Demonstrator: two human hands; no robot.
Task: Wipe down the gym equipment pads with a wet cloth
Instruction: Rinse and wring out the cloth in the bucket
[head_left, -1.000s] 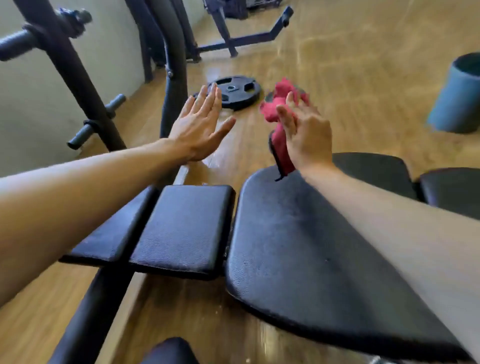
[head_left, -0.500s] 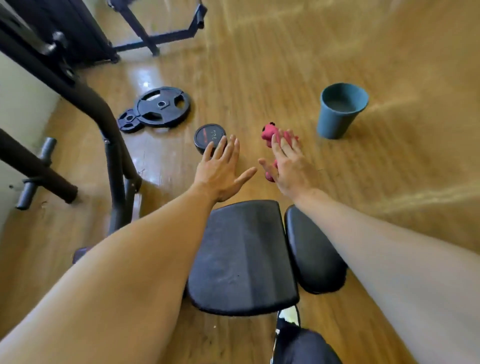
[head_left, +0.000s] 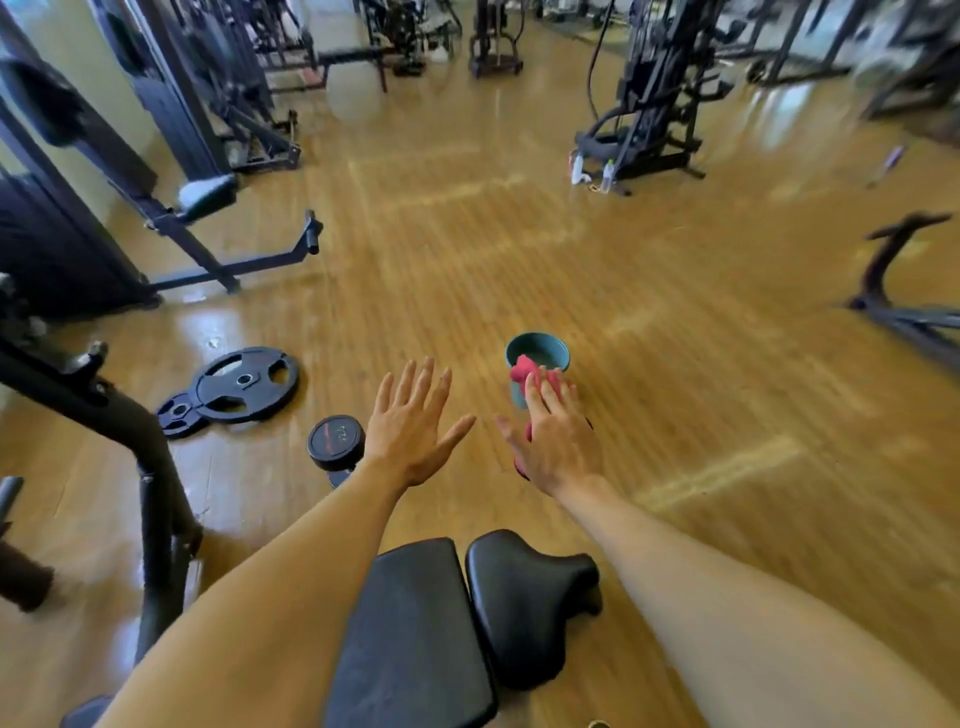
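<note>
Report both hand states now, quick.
Left hand: open, fingers spread, holding nothing.
Right hand: holding the red cloth; the grip itself is hidden under the palm.

The floor (head_left: 675, 312) is glossy wood planking with bright reflections. The pads (head_left: 410, 634) are black, leather-like vinyl, smooth with a dull sheen. The cloth (head_left: 522, 371) is red, soft and fuzzy. The bucket (head_left: 545, 353) looks like matt plastic, and the weight plate (head_left: 244, 382) is matt black.
</note>
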